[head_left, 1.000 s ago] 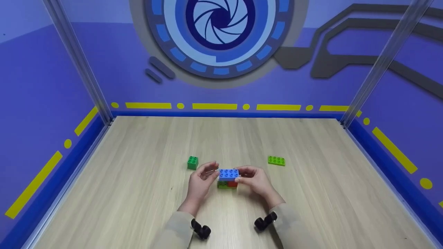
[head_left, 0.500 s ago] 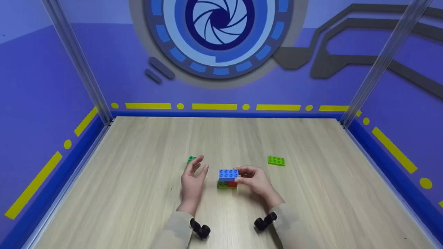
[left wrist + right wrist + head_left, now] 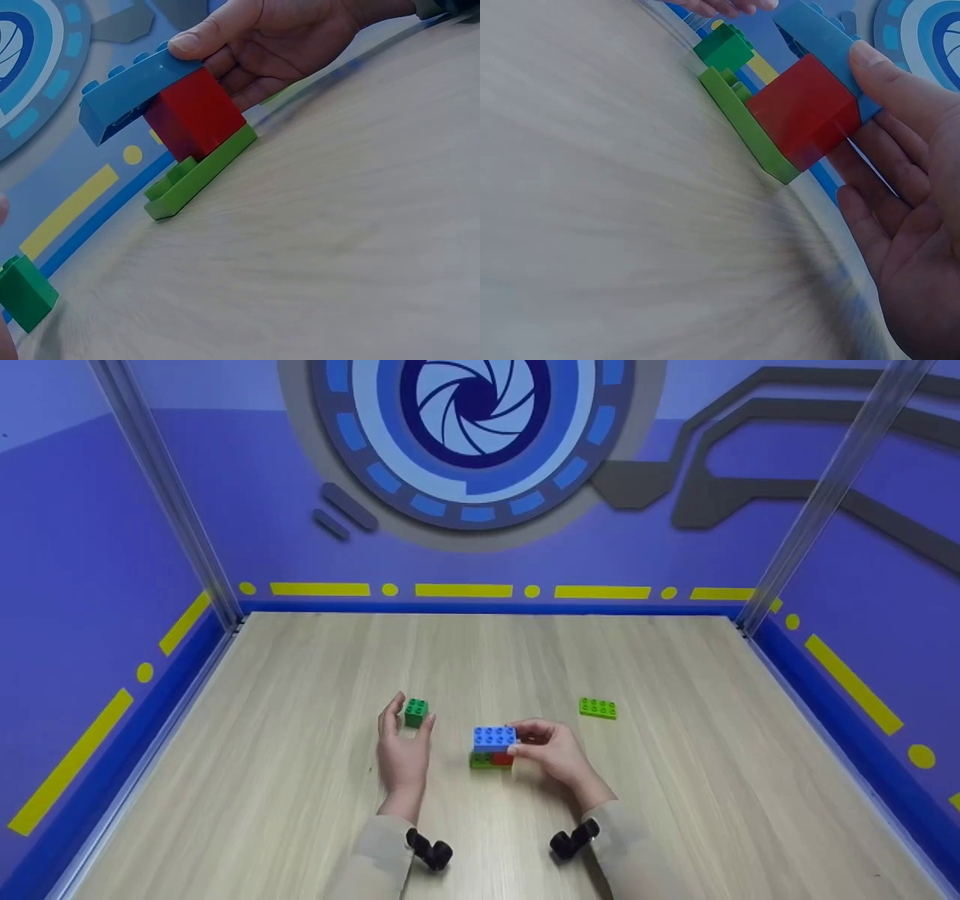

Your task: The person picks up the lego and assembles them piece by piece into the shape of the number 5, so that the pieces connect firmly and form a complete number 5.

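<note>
While right hand [image 3: 551, 750] steadies stack [image 3: 493, 748] | left hand [image 3: 403, 742] beside cube [image 3: 416, 712]

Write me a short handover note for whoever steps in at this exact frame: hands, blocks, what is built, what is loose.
Right hand: thumb on the blue block, steadying the stack.
Left hand: open, fingers either side of the small green block, no grip visible.
Stack: blue block on a red block, on a green plate, at table centre.
Loose: small green block; a flat light-green block to the right.
Left, likely: add the loose blocks.
</note>
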The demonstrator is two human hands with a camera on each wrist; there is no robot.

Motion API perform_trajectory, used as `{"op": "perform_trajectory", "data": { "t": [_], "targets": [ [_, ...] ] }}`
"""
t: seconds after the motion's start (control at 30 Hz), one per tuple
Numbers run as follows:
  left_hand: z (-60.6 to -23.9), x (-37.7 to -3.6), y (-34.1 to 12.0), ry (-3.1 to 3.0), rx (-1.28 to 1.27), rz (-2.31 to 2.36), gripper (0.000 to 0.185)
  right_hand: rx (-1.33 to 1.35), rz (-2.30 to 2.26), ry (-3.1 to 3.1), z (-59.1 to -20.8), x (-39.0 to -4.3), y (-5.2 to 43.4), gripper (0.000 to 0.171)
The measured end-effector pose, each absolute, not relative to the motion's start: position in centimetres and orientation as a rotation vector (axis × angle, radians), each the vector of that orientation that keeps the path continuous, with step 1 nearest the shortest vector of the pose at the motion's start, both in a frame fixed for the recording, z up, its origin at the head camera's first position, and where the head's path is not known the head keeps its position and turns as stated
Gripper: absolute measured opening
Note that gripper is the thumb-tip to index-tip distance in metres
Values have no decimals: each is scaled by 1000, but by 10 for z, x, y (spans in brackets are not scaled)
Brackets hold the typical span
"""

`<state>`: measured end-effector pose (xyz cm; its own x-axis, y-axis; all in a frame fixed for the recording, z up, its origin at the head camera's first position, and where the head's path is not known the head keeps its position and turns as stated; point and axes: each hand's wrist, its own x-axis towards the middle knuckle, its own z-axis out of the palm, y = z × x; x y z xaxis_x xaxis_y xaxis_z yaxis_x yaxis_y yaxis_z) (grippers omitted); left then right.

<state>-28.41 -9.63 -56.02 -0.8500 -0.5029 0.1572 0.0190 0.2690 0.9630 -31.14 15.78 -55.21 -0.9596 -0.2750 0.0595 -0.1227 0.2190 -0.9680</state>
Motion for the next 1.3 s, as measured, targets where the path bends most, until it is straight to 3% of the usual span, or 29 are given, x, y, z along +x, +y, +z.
{"op": "perform_trajectory", "data": {
  "t": [0.47,0.83,1.3],
  "targets": [
    [-565,-296,-106,-2280,453,-1510,66,-373,-1868,2350,-553,-312,156,40],
    [-564,-298,-106,-2328,479,-1420,51,-355,-1864,2340,-549,-310,155,40],
    [-560,-294,-106,-2203,455,-1778,53,-361,-1862,2332,-551,-310,155,41]
  ]
}}
